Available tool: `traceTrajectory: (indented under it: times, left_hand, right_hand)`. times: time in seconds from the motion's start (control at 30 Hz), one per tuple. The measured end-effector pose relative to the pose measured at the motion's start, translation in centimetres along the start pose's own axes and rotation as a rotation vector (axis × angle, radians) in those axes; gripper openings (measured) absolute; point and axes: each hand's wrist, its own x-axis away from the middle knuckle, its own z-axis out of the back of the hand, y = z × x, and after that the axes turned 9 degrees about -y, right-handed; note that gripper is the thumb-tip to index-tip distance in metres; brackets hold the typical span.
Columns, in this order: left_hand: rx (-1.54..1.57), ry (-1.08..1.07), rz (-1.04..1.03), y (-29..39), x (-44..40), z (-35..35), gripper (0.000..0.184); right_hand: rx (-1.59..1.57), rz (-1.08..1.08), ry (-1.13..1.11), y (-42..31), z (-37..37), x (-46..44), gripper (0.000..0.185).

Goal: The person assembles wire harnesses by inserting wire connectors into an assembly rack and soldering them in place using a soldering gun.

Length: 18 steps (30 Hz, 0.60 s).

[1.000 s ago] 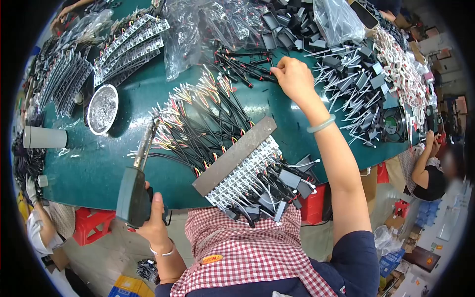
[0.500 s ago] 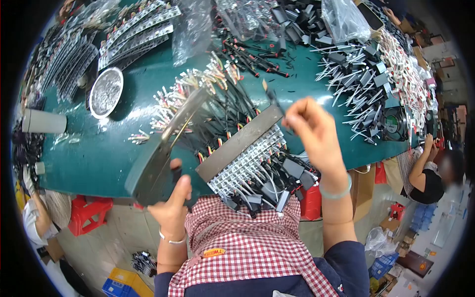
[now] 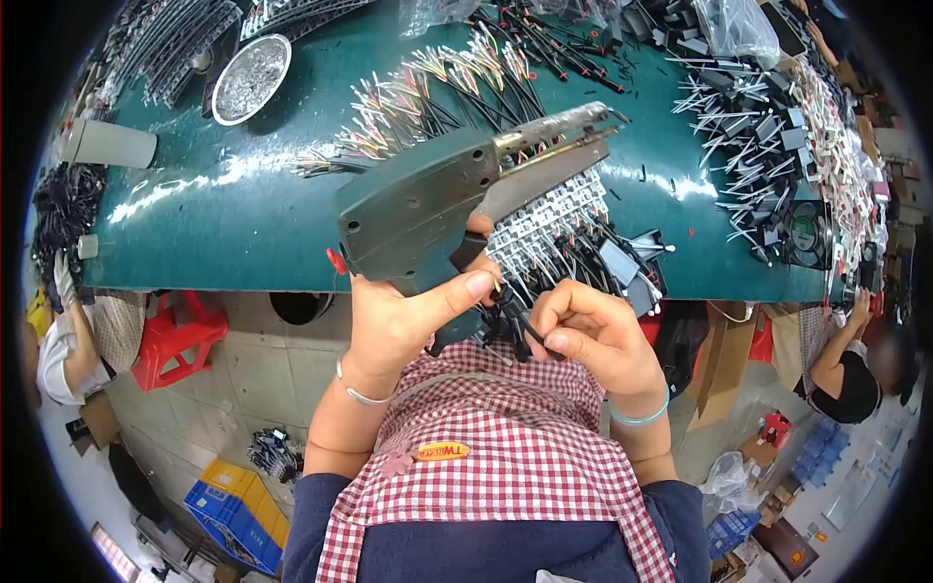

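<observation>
My left hand (image 3: 398,316) is wrapped round the handle of a dark green soldering gun (image 3: 413,209), whose metal barrel points up and right over a row of small white circuit boards (image 3: 554,228). A dark metal bar (image 3: 554,180) lies across the boards, partly behind the barrel. Black cables and grey-black housings (image 3: 622,262) hang from the boards' near side. At the table's front edge my right hand (image 3: 598,340) pinches a black cable (image 3: 537,335), close to my left thumb. Beyond the bar, black cables with stripped coloured wire ends (image 3: 428,97) fan out.
A white-rimmed bowl (image 3: 252,80) of silvery bits and a pale cup (image 3: 112,143) stand at left on the green table (image 3: 224,223). Housings with white leads (image 3: 753,146) are heaped at right beside a small fan (image 3: 805,233). Other people sit at both sides.
The soldering gun has swung right, its barrel now above the boards. My right hand has come down from the bar's far end to the cables near me. The view has shifted downward.
</observation>
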Motion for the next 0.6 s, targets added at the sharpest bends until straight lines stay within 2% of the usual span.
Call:
traceTrajectory:
  times: [0.1,0.2,0.23,0.33,0.37,0.47,0.57,0.6]
  left_hand:
    - [-0.015,-0.031,-0.013,-0.1,0.7,0.4,0.044]
    - [-0.071,-0.032,-0.036,-1.0,1.4,0.4,0.045]
    - [-0.089,-0.031,-0.039,-1.2,1.6,0.1,0.045]
    - [-0.104,0.092,-0.105,-1.6,1.7,-2.0,0.044]
    - [-0.144,0.073,-0.03,-1.3,1.9,-1.8,0.047]
    - [-0.124,-0.035,-0.133,-2.3,2.0,-0.7,0.044]
    - [-0.071,-0.019,-0.149,-2.4,2.0,-1.0,0.044]
    - [-0.069,-0.018,-0.147,-2.5,2.0,-1.0,0.044]
  right_hand:
    - [-0.113,-0.018,-0.067,0.4,0.1,0.2,0.016]
    - [0.224,0.145,0.263,-0.1,-2.6,-1.1,0.028]
    - [0.509,0.21,0.383,0.0,-3.2,-1.8,0.034]
    - [0.658,0.275,0.401,0.4,-3.9,-2.3,0.029]
    - [0.612,0.315,0.444,0.6,-4.0,-2.4,0.023]
    - [0.515,0.332,0.512,1.2,-4.5,-2.5,0.023]
    - [0.307,0.318,0.574,2.0,-5.1,-2.6,0.022]
    - [0.352,0.328,0.591,2.2,-5.1,-2.7,0.023]
